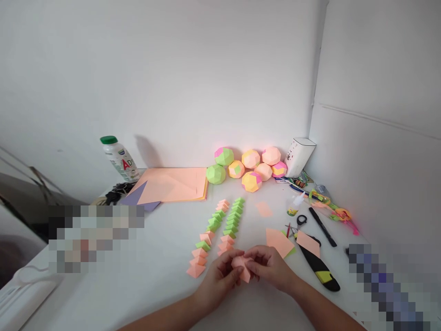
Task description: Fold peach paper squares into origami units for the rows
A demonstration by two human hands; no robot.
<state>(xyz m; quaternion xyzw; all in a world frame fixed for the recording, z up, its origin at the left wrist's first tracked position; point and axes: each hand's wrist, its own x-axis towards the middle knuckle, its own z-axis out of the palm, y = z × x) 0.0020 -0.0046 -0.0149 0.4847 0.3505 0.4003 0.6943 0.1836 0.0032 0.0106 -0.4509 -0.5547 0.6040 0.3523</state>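
Note:
Between my two hands is a small folded piece of peach paper (244, 267). My left hand (222, 275) pinches its left side, thumb in front. From the right, my right hand (270, 266) grips the same piece, with the thumb across its upper part. Just beyond my hands run two rows of folded paper units: a left row (196, 268) of peach and green, and a right row (236, 215), green at the far end and peach at the near end. My left hand partly covers the near end of the right row.
Faceted paper balls (251, 181) are grouped against the wall. Peach sheets (172, 184) and a white bottle (119, 158) stand at left. On the right lie peach paper (278, 242), scissors (302, 220), a black-and-yellow cutter (322, 275), a black pen (323, 226) and a glue bottle (295, 205).

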